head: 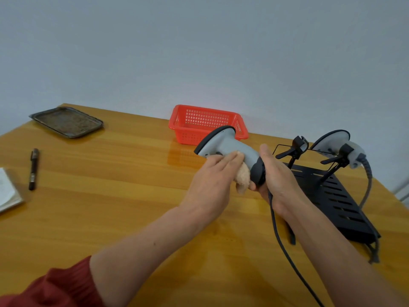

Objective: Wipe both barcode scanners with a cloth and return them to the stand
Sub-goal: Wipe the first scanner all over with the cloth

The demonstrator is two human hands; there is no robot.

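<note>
- My right hand (275, 173) is wrapped around the dark lower handle of the grey corded barcode scanner (223, 144), holding it up off the glossy yellow wooden table (132, 196), head pointing far-left.
- My left hand (212, 176) has its fingers laid flat along the scanner's grey body, pressing the fuzzy peach-coloured cloth (243, 177) against it. Most of the cloth is tucked under the palm; just a lump hangs out below.
- The scanner's dark cable (281, 238) drops from under my right hand and runs off the near edge of frame.
- The second grey barcode scanner (332, 142) is parked in the right cradle of the black slotted metal stand (336, 196) on the right. Its trigger side is hidden behind the clip, so can't say much about how it's seated. Its coiled cable hangs down the stand's right side.
- The stand's left cradle (294, 149) is bare.
- A red plastic mesh basket (199, 122) sits at the far edge by the wall, partly blocked by the held scanner's head. Can't see what's inside.
- Far left there's a tarnished metal tray (66, 121), nearer a dark pen (33, 168), and a notebook (7, 191) cut off by the left edge.
- A red sleeve (51, 286) shows at the near-left corner.
</note>
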